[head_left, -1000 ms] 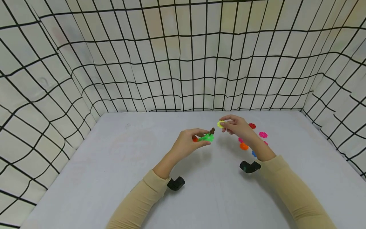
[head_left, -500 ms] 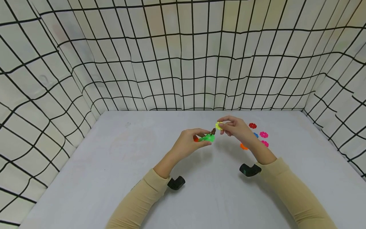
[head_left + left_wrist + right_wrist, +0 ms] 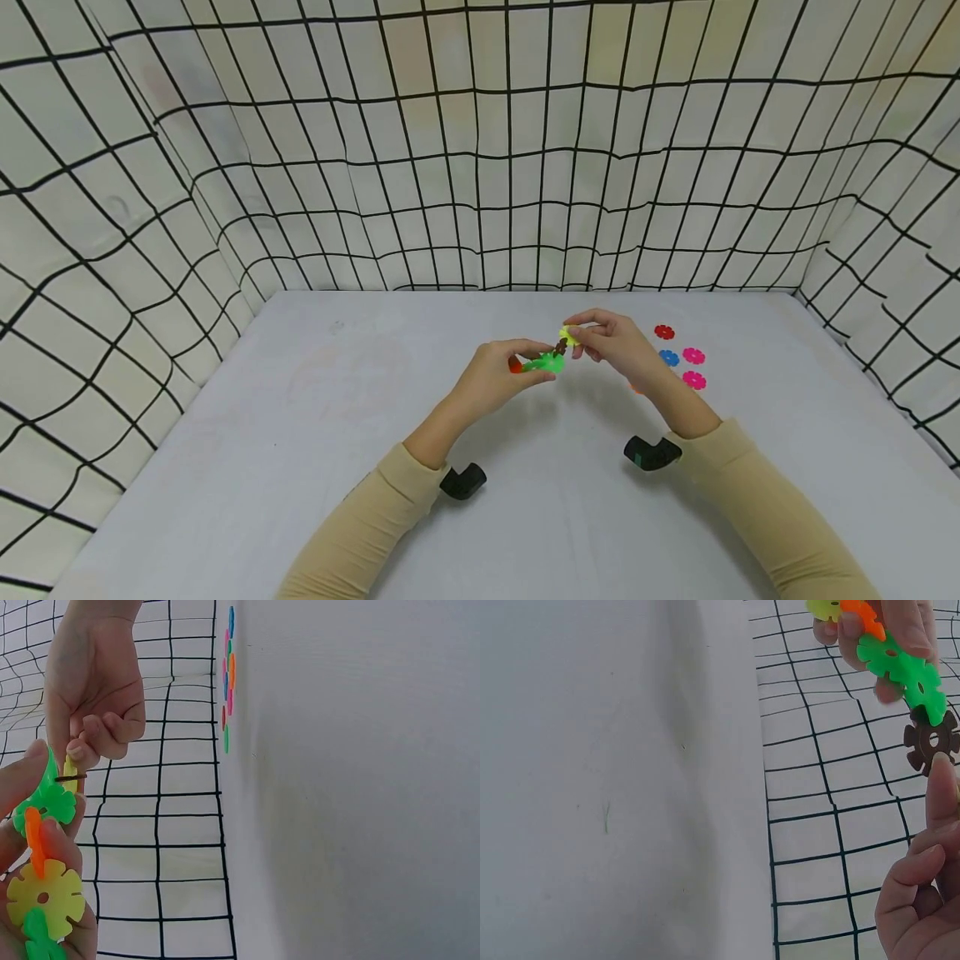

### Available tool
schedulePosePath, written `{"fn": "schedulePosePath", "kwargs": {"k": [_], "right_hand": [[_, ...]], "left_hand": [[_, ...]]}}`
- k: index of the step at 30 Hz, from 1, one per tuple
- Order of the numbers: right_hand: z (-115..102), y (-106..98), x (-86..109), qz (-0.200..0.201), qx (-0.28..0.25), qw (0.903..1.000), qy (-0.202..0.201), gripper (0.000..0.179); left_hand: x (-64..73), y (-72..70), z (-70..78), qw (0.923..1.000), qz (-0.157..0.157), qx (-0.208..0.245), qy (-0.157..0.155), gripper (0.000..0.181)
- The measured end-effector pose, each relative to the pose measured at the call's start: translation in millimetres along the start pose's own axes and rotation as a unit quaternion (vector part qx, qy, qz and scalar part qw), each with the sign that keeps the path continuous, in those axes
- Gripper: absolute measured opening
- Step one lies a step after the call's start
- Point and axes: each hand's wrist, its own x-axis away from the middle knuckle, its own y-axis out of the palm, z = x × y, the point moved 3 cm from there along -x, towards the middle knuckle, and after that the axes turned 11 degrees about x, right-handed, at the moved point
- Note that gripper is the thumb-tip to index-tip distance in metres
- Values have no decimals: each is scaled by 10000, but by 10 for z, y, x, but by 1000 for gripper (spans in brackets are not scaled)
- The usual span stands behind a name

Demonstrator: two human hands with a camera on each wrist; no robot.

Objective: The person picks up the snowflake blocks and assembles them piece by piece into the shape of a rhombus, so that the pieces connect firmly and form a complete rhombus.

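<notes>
In the head view my left hand (image 3: 487,375) holds a chain of interlocked flower-shaped plastic discs above the table. The left wrist view shows this chain's yellow disc (image 3: 64,885), an orange disc (image 3: 34,840) and green discs (image 3: 46,801). At its end stands a brown disc (image 3: 946,733), slotted into green. My right hand (image 3: 622,346) pinches a single yellow disc (image 3: 567,335) between thumb and finger, right at the brown disc. Whether their slots are engaged, I cannot tell. Fingers cover part of the chain.
Loose discs lie on the white table (image 3: 315,467) at the right: red (image 3: 664,332), blue (image 3: 669,357), pink (image 3: 693,356) and others, some behind the right forearm. Black mounts (image 3: 462,482) sit at both wrists. Black netting (image 3: 510,208) over white sheeting surrounds the table.
My right hand has moved left and slightly down, bringing the yellow disc from a gap away up to the brown disc. The left hand has stayed nearly still.
</notes>
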Motion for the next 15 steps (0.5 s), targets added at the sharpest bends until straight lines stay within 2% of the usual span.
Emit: {"fn": "schedulePosePath", "kwargs": {"k": [9, 15], "right_hand": [[-14, 82, 45, 527, -481, 9974, 67, 36], [-28, 120, 62, 641, -709, 9954, -38, 34]], "left_hand": [[-3, 23, 19, 9997, -171, 73, 172, 44], [-3, 33, 23, 9993, -247, 207, 197, 44]]}}
